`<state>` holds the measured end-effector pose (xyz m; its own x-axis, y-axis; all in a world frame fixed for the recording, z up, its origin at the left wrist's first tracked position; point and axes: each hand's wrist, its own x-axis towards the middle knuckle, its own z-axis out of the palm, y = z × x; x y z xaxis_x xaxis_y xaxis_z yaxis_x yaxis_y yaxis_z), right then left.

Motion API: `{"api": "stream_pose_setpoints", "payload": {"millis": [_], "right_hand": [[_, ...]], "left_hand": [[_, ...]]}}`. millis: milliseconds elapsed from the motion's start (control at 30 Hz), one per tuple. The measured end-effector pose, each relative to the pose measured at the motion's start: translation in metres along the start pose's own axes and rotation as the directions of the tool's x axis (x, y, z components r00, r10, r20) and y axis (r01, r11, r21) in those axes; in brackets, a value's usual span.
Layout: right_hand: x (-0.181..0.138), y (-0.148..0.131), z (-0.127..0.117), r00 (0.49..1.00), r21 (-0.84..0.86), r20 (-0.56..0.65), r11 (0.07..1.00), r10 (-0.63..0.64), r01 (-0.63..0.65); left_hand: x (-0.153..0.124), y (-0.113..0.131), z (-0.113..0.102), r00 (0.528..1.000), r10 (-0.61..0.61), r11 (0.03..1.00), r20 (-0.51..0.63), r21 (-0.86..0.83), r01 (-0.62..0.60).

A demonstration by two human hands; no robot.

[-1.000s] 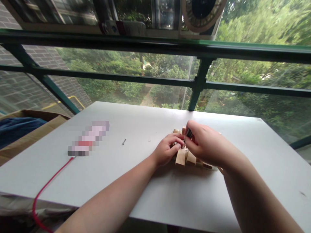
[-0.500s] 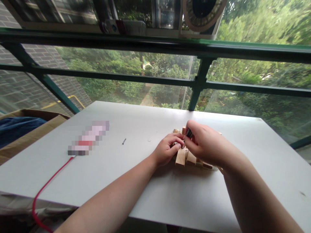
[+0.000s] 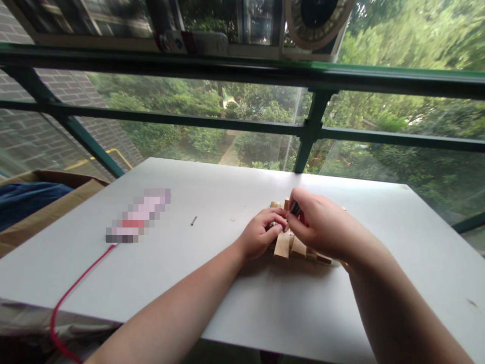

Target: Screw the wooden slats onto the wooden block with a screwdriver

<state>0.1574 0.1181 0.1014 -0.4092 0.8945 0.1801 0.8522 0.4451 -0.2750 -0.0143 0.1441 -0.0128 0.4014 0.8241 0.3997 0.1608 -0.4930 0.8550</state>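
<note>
Small pale wooden blocks (image 3: 281, 246) form a low cluster on the white table (image 3: 182, 283). My left hand (image 3: 261, 232) grips the cluster's left side, its fingers curled and the thumb stretched toward the middle. Over the top, my right hand (image 3: 314, 217) is closed around a dark-handled tool (image 3: 294, 207). The tool points down toward the blocks near my left fingertips. Its exact kind and the spot it touches are mostly hidden by my fingers. Part of the cluster lies out of sight under my right hand.
A small dark screw or nail (image 3: 194, 221) and a small clear bit (image 3: 232, 219) lie left of my hands. A blurred-out phone-like object (image 3: 138, 215) with a red cable (image 3: 71, 288) rests farther left. Green railing (image 3: 242, 121) runs behind the table; a cardboard box (image 3: 87, 189) stands at left.
</note>
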Motion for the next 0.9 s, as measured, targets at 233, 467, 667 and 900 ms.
{"api": "stream_pose_setpoints", "payload": {"millis": [233, 467, 667, 900], "right_hand": [[0.0000, 0.0002, 0.0000, 1.000, 0.007, 0.006, 1.000, -0.003, 0.003], [0.0001, 0.0001, 0.0011, 1.000, 0.000, -0.005, 1.000, -0.006, 0.006], [0.0001, 0.0003, 0.0012, 1.000, -0.007, -0.013, 1.000, -0.008, 0.008], [0.0001, 0.0005, 0.0018, 1.000, 0.015, -0.006, 1.000, -0.005, 0.005]], "left_hand": [[0.0001, 0.0002, 0.0002, 1.000, 0.001, 1.000, -0.005, 0.002, -0.001], [-0.0002, 0.0006, 0.0002, 1.000, -0.007, 1.000, -0.006, -0.003, 0.007], [0.0002, 0.0005, -0.0001, 1.000, -0.009, 1.000, -0.011, 0.001, 0.009], [0.0001, -0.0007, 0.0004, 1.000, -0.010, 1.000, -0.011, 0.006, 0.010]]}}
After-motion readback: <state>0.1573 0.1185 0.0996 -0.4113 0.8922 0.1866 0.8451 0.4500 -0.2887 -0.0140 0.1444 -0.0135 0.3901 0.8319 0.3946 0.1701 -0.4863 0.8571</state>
